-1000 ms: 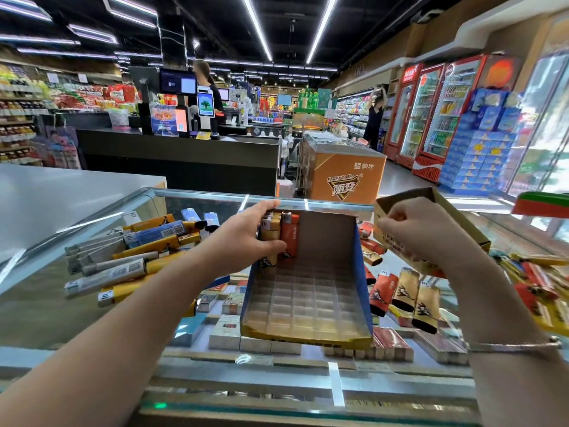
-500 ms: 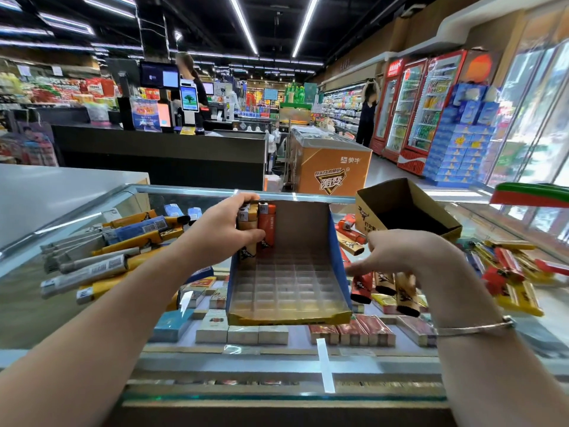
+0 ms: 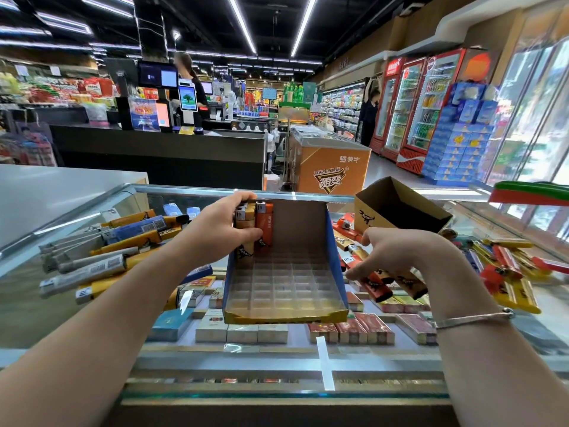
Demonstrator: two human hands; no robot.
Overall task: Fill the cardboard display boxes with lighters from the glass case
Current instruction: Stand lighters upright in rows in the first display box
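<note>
A blue and yellow cardboard display box (image 3: 334, 266) with a clear gridded tray sits on the glass case (image 3: 92, 303). In its back left corner stand a few orange and yellow lighters (image 3: 264, 223). My left hand (image 3: 215, 229) grips those standing lighters. My right hand (image 3: 397, 257) hovers just right of the box, fingers curled down onto loose lighters (image 3: 378, 288) lying on the glass. A second, empty cardboard box (image 3: 400, 208) lies tipped behind my right hand.
Long stick lighters (image 3: 101, 251) are piled on the glass at left; more loose lighters (image 3: 508, 272) lie at right. Cigarette packs (image 3: 243, 332) show under the glass. A black checkout counter (image 3: 160, 155) and an orange freezer (image 3: 332, 167) stand beyond the case.
My right hand let go of the empty cardboard box, which now lies on the glass, and dropped to the loose lighters. My left hand stayed on the standing lighters.
</note>
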